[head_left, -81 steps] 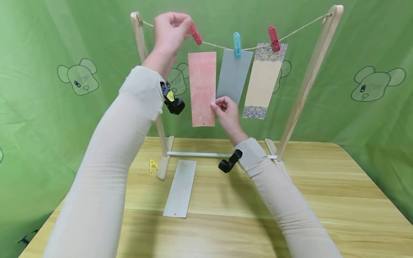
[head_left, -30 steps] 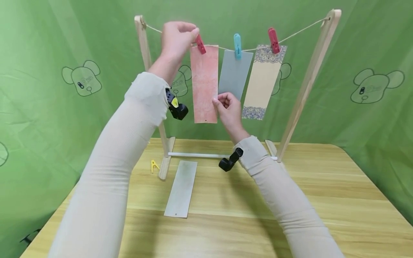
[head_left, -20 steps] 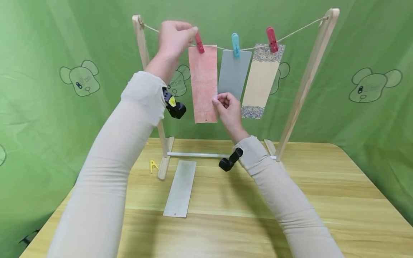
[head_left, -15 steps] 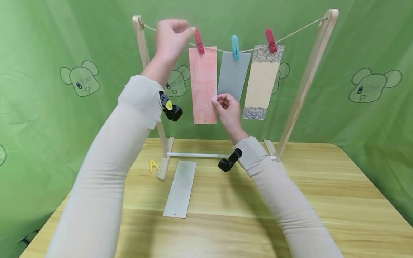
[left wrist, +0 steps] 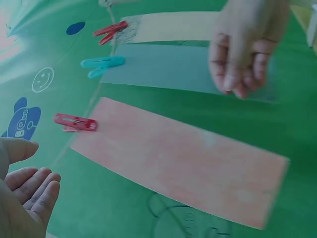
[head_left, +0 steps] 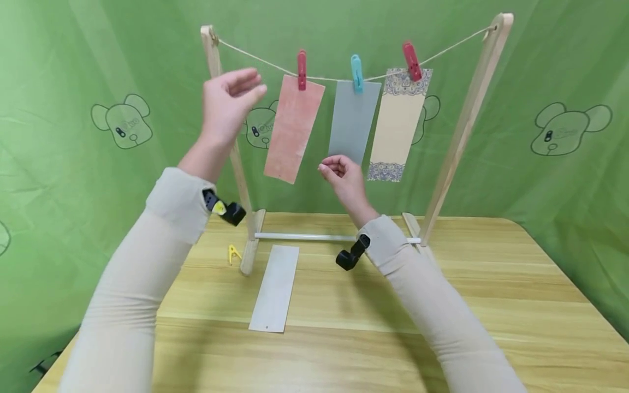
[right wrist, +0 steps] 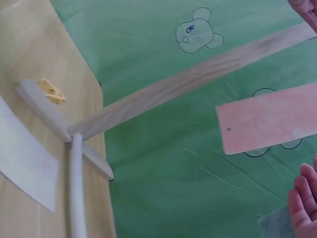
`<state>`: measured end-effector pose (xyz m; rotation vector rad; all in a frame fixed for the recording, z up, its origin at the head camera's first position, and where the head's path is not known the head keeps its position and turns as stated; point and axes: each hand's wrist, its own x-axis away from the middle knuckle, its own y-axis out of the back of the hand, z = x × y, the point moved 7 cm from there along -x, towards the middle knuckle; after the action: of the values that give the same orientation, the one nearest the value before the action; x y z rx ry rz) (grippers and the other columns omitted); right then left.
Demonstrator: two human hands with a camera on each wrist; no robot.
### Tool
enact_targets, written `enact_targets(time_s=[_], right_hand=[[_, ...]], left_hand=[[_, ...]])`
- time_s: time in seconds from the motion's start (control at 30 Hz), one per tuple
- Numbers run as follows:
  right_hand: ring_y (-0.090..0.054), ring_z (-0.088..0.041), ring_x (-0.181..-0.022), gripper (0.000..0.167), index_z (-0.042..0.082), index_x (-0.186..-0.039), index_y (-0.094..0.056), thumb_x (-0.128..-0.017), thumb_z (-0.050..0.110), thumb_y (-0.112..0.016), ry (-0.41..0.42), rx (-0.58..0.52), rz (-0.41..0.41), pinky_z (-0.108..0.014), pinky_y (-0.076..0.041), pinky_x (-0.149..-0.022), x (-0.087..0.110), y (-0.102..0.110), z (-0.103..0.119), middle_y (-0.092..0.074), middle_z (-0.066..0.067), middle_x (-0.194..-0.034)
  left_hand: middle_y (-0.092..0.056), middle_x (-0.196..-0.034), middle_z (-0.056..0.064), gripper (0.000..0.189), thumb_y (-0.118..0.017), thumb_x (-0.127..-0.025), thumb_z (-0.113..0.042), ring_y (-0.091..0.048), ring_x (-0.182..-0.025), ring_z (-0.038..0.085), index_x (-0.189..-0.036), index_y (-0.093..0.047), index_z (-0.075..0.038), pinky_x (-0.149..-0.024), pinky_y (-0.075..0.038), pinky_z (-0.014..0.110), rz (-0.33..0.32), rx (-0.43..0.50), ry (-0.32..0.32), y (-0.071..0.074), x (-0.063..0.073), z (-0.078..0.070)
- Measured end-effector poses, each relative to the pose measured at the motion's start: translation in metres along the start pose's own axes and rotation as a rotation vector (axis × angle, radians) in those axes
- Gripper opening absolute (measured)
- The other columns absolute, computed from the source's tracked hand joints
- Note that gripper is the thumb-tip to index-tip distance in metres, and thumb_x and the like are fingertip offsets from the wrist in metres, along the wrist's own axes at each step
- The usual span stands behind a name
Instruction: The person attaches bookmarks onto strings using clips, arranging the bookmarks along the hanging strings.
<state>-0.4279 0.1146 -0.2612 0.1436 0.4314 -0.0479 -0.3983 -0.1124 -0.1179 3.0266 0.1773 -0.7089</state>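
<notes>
A pink card (head_left: 295, 128) hangs tilted from the line by a red clothespin (head_left: 302, 70), its lower end swung left. Left of it my left hand (head_left: 227, 103) is in the air, holding nothing, fingers relaxed and apart from the clothespin. My right hand (head_left: 348, 183), fingers loosely bent with nothing between them, is in front of the lower end of a grey-blue card (head_left: 355, 120). A blue clothespin (head_left: 357, 73) holds that card. Further right hangs a cream card (head_left: 395, 125) with patterned ends, under another red clothespin (head_left: 412, 61).
The string (head_left: 255, 57) runs between two posts of a wooden frame (head_left: 464, 128), joined low down by a white rod (head_left: 304, 237). On the wooden table (head_left: 516, 305) lie a pale card (head_left: 275, 288) and a yellow clothespin (head_left: 233, 254). A green curtain (head_left: 565, 54) is behind.
My left hand has let go of the red clothespin and moved down and left. My right hand has released the pink card's edge and dropped slightly. The card now hangs from the line and has swung left.
</notes>
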Motion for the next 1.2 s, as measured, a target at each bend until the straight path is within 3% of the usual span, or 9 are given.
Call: enact_targets(time_s=[0.17,0.37,0.6,0.83,1.07,1.2], right_hand=[[-0.058,-0.011,-0.082,0.023,-0.001,-0.106,-0.060,-0.088,0.012,-0.066,-0.055,0.066,0.047,-0.021,-0.052,-0.079,0.014,0.003,-0.011,-0.063,-0.003,-0.092],[-0.057,-0.012,-0.082,0.022,0.000,-0.106,-0.060,-0.088,0.013,-0.066,-0.128,0.101,0.071,-0.026,-0.052,-0.079,0.035,0.012,-0.034,-0.062,-0.005,-0.093],[-0.059,-0.016,-0.084,0.023,0.002,-0.106,-0.060,-0.088,0.016,-0.066,-0.203,0.140,0.101,-0.022,-0.053,-0.077,0.065,0.016,-0.055,-0.063,-0.007,-0.096],[-0.061,-0.018,-0.084,0.024,-0.001,-0.107,-0.060,-0.087,0.010,-0.066,-0.300,0.067,0.111,-0.031,-0.054,-0.083,0.099,0.006,-0.079,-0.064,-0.009,-0.094],[-0.057,-0.015,-0.077,0.021,0.000,-0.102,-0.062,-0.083,0.008,-0.069,-0.383,0.119,0.173,-0.035,-0.055,-0.077,0.139,-0.019,-0.099,-0.063,-0.008,-0.088],[-0.057,-0.014,-0.072,0.019,-0.004,-0.098,-0.062,-0.083,0.006,-0.069,-0.386,0.126,0.203,-0.032,-0.055,-0.071,0.160,-0.030,-0.100,-0.064,-0.009,-0.084]], left_hand=[[-0.060,-0.127,0.009,0.044,-0.069,-0.085,-0.011,-0.058,-0.114,0.015,-0.127,-0.056,-0.004,-0.095,-0.046,0.017,0.017,-0.088,0.002,0.018,0.035,0.037],[-0.059,-0.128,0.011,0.044,-0.067,-0.087,-0.015,-0.058,-0.114,0.017,-0.128,-0.055,-0.004,-0.096,-0.046,0.020,0.004,-0.142,0.086,0.047,0.071,0.098],[-0.058,-0.128,0.013,0.044,-0.067,-0.087,-0.015,-0.060,-0.107,0.011,-0.128,-0.054,-0.003,-0.093,-0.046,0.016,-0.034,-0.168,0.195,0.072,0.103,0.157],[-0.056,-0.129,0.019,0.044,-0.066,-0.088,-0.009,-0.060,-0.097,0.002,-0.128,-0.053,0.002,-0.091,-0.048,0.017,-0.026,-0.083,0.302,0.069,0.124,0.210],[-0.054,-0.131,0.021,0.046,-0.065,-0.088,-0.008,-0.058,-0.111,0.019,-0.130,-0.050,0.004,-0.098,-0.045,0.024,-0.060,-0.107,0.424,0.076,0.142,0.253],[-0.051,-0.133,0.022,0.048,-0.062,-0.090,-0.009,-0.053,-0.119,0.026,-0.133,-0.046,0.005,-0.096,-0.045,0.018,-0.041,-0.167,0.520,0.081,0.153,0.274]])
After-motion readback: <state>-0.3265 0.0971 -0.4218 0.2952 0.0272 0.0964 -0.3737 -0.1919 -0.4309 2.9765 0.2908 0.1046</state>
